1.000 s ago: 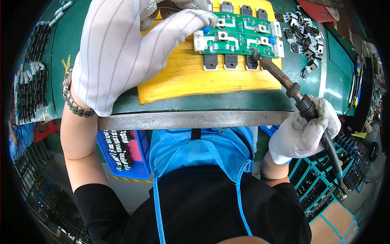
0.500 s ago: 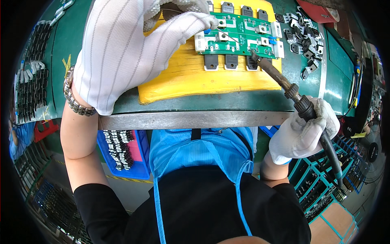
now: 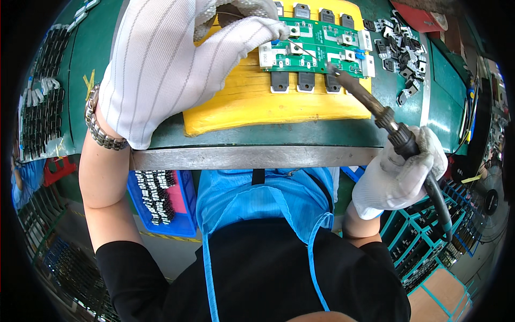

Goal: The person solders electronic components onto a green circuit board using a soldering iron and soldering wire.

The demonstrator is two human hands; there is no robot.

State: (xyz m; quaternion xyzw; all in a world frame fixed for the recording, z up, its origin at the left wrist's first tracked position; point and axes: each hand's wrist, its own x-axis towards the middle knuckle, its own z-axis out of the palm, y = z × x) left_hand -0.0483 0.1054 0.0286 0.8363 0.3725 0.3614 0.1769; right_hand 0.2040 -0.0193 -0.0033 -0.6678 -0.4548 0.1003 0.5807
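**Circuit board under the iron on a yellow pad**

Circuit board (image 3: 314,48), green and rectangular, lies flat on a yellow pad (image 3: 268,104) near the far side of the green counter (image 3: 161,134). A row of black flat components hangs off the board's near edge onto the pad, and more of the same kind sit along its far edge.

The left hand (image 3: 171,64), in a white striped glove, rests over the left part of the pad. Its fingers (image 3: 252,29) are pinched together on a thin solder wire (image 3: 300,47) that runs rightward across the board toward the iron's tip. A metal link bracelet (image 3: 99,126) circles the left wrist.

The right hand (image 3: 399,174), in a plain white glove, sits off the near right edge of the counter, fingers wrapped tight around the dark handle of a soldering iron (image 3: 375,107). The iron slants up and to the left, and its tip touches the board near the right end of the near edge.

A scatter of loose black components (image 3: 399,59) lies on the counter just right of the board. A tray of dark parts (image 3: 40,112) sits at the far left of the counter. Below the counter's metal front edge, a blue bin (image 3: 182,214) holds more small parts, just beside the person's blue apron (image 3: 257,198).
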